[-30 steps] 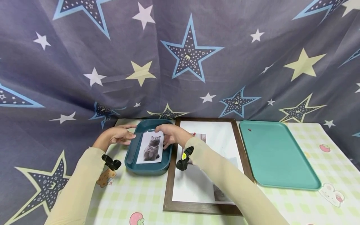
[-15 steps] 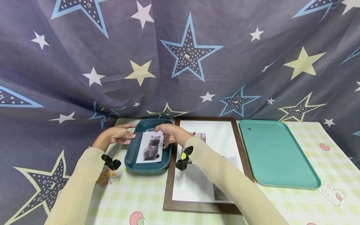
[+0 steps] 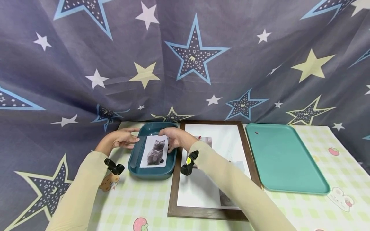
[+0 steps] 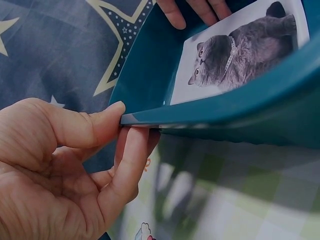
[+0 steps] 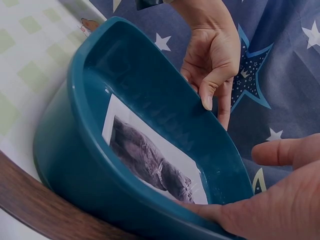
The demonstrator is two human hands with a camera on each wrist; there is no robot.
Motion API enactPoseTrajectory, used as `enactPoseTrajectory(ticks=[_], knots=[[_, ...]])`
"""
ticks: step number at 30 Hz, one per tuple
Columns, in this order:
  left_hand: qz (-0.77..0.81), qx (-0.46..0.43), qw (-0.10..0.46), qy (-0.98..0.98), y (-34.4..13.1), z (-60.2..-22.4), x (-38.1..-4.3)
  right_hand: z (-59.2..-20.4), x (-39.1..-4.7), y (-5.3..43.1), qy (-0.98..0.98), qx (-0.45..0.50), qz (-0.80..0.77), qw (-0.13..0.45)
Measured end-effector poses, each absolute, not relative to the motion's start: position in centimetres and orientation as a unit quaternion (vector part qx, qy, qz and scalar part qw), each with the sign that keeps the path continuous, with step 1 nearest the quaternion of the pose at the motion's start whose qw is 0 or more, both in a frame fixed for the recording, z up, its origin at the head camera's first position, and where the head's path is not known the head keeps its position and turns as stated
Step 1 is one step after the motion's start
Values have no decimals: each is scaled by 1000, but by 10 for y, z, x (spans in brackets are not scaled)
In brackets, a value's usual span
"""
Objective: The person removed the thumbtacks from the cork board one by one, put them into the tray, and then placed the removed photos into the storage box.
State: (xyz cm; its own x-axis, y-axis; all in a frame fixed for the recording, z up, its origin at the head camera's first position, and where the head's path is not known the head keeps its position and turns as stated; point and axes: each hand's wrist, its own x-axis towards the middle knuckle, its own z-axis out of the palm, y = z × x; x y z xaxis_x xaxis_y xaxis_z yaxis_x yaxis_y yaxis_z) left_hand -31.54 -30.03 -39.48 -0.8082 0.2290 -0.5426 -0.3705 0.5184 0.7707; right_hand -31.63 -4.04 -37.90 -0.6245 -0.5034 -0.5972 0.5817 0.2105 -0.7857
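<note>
My left hand (image 3: 122, 138) pinches the left rim of a dark teal plastic basin (image 3: 151, 175), thumb on top and fingers beneath, as the left wrist view shows. Inside the basin lies a photo (image 3: 156, 154) of a grey cat on white paper. Over the basin's far right side reaches my right hand (image 3: 176, 138). In the right wrist view, its thumb (image 5: 207, 211) dips inside the rim by the photo's edge, while a straight finger (image 5: 272, 152) stands apart from it. Whether the right hand touches the photo is hard to tell.
Right of the basin lies a brown-framed white board (image 3: 208, 212) with several pictures and a red pushpin (image 3: 199, 137), partly hidden by the right arm. Farther right is a green tray (image 3: 289, 160) with a small red pin (image 3: 256, 132). A starry curtain (image 3: 245, 38) hangs behind.
</note>
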Motion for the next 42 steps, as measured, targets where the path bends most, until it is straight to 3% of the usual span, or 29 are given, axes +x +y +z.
enactPoseTrajectory(ticks=[42], knots=[[490, -41, 305, 815, -301, -397, -317, -377, -314, -41, 656, 32, -628, 418]])
